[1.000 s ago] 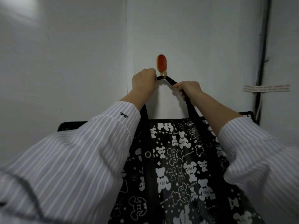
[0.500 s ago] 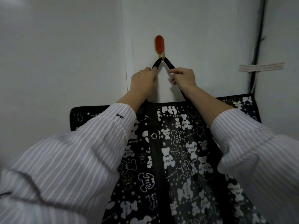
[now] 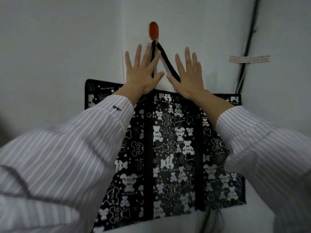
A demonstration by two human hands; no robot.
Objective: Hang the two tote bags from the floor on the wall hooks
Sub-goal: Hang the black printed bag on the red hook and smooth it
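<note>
While the black bear-print tote bag (image 3: 170,148) hangs by its strap (image 3: 165,59) from the red wall hook (image 3: 154,31), left hand (image 3: 143,71) and right hand (image 3: 188,76) hover fingers spread, seemingly gripping nothing, just beside the strap.

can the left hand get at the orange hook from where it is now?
Probably yes. The left hand is open, its fingertips just below the orange hook, and only the bag's black handle hangs between; nothing else blocks it.

Tote bag (image 3: 168,148) on red wall hook (image 3: 153,31)
</note>
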